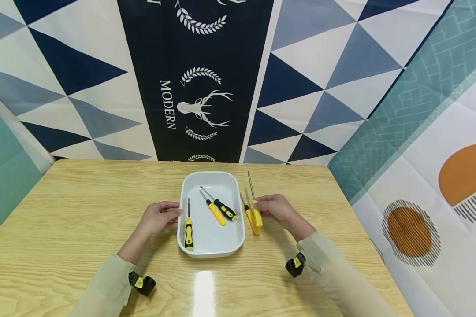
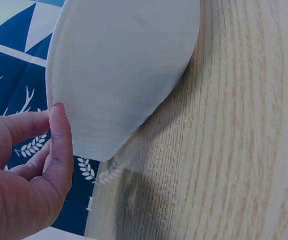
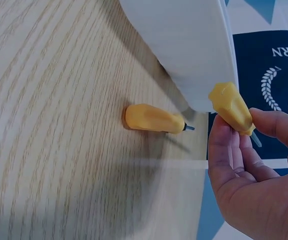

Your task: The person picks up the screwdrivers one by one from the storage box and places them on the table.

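Note:
A white plastic tub (image 1: 211, 254) stands on the table, and my left hand (image 1: 158, 219) pinches its left rim between thumb and fingers. Off the tub's right side, my right hand (image 1: 278, 209) holds a screwdriver (image 1: 258, 217) by its yellow handle, shaft pointing away from me. Below it a second yellow-handled screwdriver (image 3: 151, 118) lies on the wood beside the tub wall. Inside the tub, a black-and-yellow screwdriver (image 1: 188, 233) lies along the left wall. A yellow-handled screwdriver (image 1: 217, 213) and another black-and-yellow screwdriver (image 1: 224, 210) lie close together toward the right.
The light wooden table (image 1: 83, 211) reaches back to a patterned cloth wall (image 1: 198, 88) with triangles and deer heads. Another patterned cloth (image 1: 428, 211) hangs along the right side. Small black cameras (image 1: 143, 284) sit on both wrists.

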Demonstrator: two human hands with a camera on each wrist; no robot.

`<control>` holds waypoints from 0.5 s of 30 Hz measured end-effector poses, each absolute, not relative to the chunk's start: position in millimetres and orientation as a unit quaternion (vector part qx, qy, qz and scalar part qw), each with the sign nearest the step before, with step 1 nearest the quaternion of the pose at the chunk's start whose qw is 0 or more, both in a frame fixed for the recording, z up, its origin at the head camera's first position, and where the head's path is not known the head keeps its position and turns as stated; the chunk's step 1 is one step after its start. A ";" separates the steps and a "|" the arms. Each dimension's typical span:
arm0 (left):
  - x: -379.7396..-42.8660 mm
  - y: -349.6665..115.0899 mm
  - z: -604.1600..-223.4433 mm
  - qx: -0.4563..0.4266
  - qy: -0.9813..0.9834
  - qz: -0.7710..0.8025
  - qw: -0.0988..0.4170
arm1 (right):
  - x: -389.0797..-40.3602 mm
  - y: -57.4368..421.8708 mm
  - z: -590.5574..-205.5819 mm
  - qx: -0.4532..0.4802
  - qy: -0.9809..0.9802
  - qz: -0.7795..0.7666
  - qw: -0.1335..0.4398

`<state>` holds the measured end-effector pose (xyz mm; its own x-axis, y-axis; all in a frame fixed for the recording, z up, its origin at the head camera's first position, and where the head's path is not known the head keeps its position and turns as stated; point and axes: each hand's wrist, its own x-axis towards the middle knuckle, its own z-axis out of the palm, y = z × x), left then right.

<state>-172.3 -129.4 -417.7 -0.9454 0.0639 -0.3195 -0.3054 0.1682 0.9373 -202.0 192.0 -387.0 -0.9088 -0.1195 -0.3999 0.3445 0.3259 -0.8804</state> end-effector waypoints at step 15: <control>-173.1 -129.1 -419.0 -0.078 0.742 0.650 0.145 | -201.6 195.1 -394.1 0.069 0.791 -0.574 0.201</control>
<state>-173.1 -129.1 -419.0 -0.9458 0.0723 -0.3166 -0.3043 0.1434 0.9417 -201.6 195.1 -394.1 -0.9093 -0.1216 -0.3979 0.3404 0.3324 -0.8796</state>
